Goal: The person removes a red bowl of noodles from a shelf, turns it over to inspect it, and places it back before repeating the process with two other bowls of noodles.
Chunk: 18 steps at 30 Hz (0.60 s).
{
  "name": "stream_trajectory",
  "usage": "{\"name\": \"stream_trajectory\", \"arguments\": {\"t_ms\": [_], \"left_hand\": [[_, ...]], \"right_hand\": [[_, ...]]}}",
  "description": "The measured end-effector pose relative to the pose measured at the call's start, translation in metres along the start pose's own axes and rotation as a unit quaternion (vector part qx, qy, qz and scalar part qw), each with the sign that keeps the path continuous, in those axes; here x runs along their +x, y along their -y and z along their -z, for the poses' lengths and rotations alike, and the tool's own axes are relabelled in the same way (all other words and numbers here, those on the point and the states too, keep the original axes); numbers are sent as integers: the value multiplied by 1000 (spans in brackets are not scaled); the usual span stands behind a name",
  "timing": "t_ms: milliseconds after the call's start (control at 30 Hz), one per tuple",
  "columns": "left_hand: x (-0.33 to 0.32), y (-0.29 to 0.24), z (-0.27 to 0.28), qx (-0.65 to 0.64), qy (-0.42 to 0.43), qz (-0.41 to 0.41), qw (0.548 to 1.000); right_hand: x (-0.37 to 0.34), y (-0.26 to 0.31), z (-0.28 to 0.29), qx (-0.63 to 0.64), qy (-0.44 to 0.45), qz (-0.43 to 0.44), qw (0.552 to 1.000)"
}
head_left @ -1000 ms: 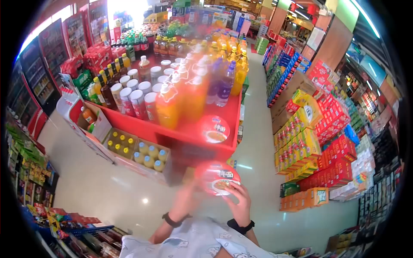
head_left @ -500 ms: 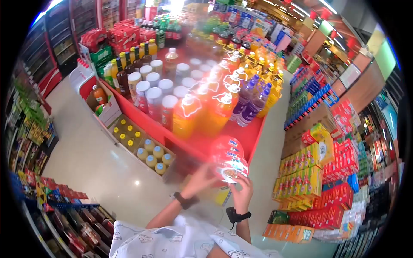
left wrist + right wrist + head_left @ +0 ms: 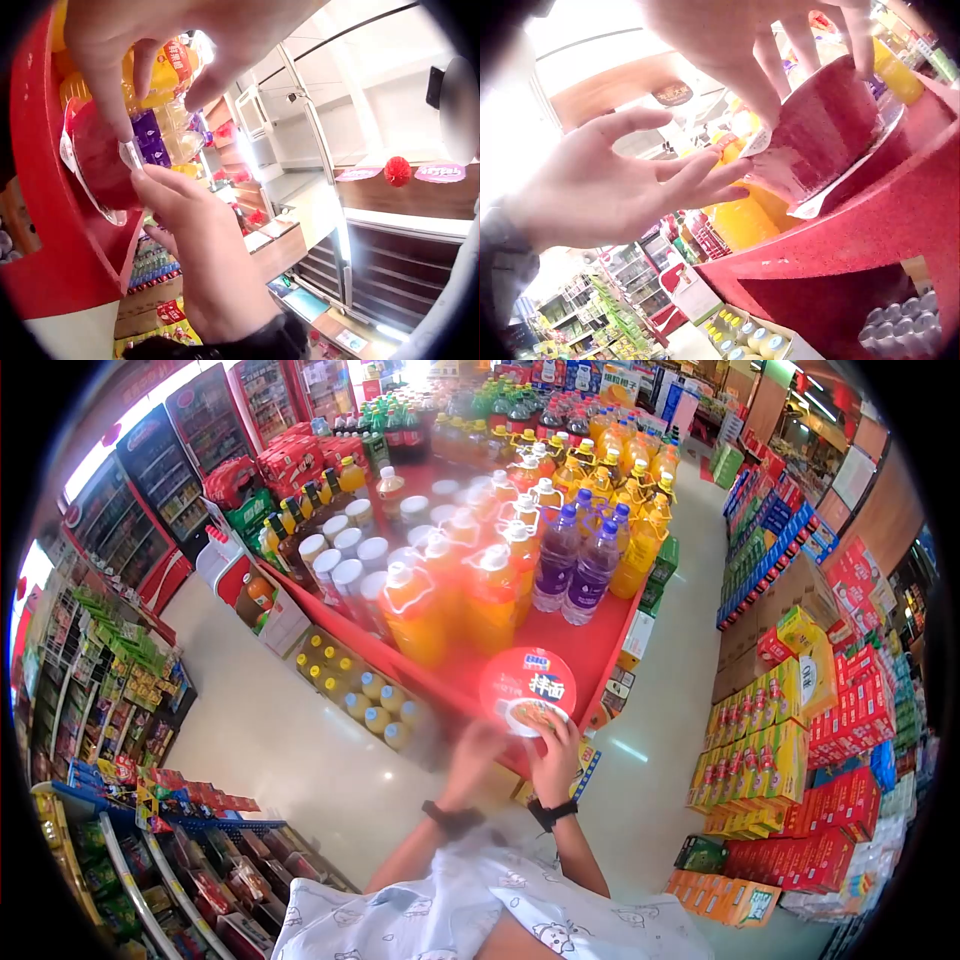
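Observation:
A round red instant noodle bowl (image 3: 530, 682) has a lid printed with white lettering and a picture of noodles. My right hand (image 3: 556, 758) grips its near right side, above the corner of a red display table (image 3: 590, 645). In the right wrist view my right thumb presses at a white tab on the bowl (image 3: 821, 124), with the fingers spread over the far side. My left hand (image 3: 622, 180) reaches in from the left with fingers extended and fingertips close to the bowl's side. In the head view this left hand is blurred.
Large orange juice bottles (image 3: 490, 600) and purple-labelled bottles (image 3: 590, 565) stand on the table behind the bowl. A carton of capped bottles (image 3: 375, 705) sits at the table's left side. Stacked yellow drink packs (image 3: 755, 775) line the aisle at right. Snack shelves (image 3: 215, 860) stand at lower left.
The held noodle bowl has moved forward to over the table corner, and the second bowl seen there before no longer shows separately. The head view has turned slightly.

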<state>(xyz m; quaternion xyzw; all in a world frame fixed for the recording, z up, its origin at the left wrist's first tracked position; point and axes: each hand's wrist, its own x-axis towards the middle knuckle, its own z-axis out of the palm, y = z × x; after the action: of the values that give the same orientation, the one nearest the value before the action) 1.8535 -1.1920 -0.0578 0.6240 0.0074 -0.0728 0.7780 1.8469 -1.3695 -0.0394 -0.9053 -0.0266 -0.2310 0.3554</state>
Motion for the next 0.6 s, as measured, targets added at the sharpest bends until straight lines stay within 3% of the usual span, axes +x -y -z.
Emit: {"name": "stream_trajectory", "arguments": {"t_ms": [300, 433, 600], "left_hand": [[-5, 15, -35, -61, -22, 1, 998], [-12, -12, -54, -11, -43, 36, 998], [-34, -1, -31, 101, 24, -19, 994]], "right_hand": [[6, -9, -5, -65, 53, 64, 994], [11, 1, 18, -90, 87, 70, 990], [-10, 0, 25, -61, 103, 134, 984]]}}
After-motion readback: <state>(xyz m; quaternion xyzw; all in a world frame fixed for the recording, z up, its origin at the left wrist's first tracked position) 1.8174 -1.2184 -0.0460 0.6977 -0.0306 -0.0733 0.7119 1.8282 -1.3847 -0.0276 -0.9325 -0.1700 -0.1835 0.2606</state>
